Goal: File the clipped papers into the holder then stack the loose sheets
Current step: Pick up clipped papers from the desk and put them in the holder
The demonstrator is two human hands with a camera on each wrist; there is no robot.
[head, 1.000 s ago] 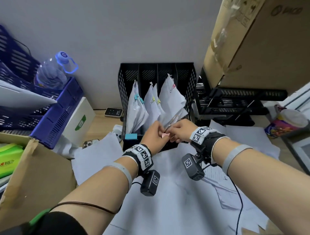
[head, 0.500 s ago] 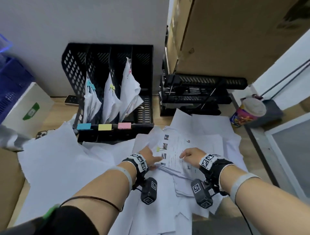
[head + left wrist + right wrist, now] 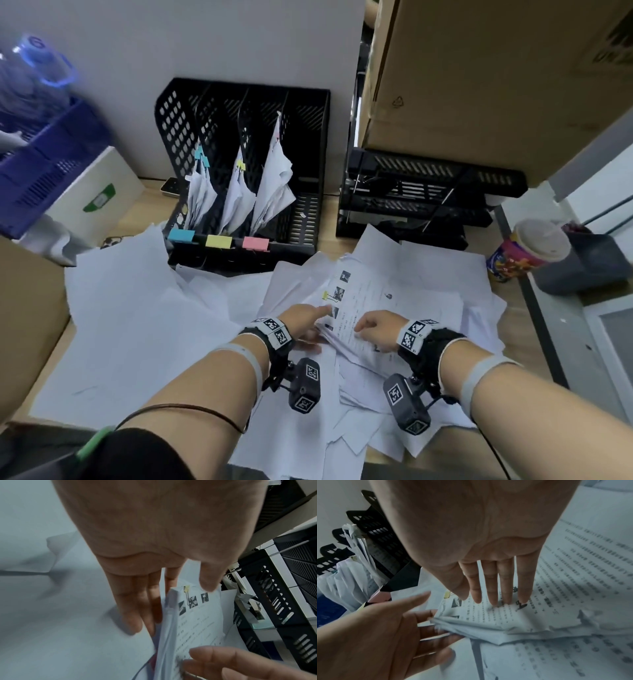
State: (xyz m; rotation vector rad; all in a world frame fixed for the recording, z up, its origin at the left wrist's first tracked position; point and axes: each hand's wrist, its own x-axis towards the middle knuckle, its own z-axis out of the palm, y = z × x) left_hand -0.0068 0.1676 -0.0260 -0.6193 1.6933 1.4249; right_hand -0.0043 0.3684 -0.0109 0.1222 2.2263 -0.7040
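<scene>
A black four-slot file holder [image 3: 239, 102] stands at the back of the desk. Three of its slots hold clipped paper bundles, behind blue, yellow and pink labels. A printed bundle [image 3: 370, 301] with a yellow clip [image 3: 328, 296] lies on the loose sheets [image 3: 137, 308]. My left hand [image 3: 317, 313] has its straight fingers slid under the bundle's left edge [image 3: 171, 608], thumb above it. My right hand [image 3: 363, 325] presses flat on the printed top page [image 3: 488, 615] with straight fingers [image 3: 493, 599]. The bundle's near edge is lifted and crumpled.
Black stacked trays [image 3: 428, 192] sit right of the holder under a large cardboard box [image 3: 479, 85]. A lidded paper cup [image 3: 534, 250] stands at the right. A blue crate [image 3: 44, 164], a white box [image 3: 96, 192] and a cardboard box [image 3: 27, 308] are on the left.
Both hands left the holder, where a pink-clipped bundle went into the third slot. They came down onto the yellow-clipped bundle, and the left fingers slid under its edge.
</scene>
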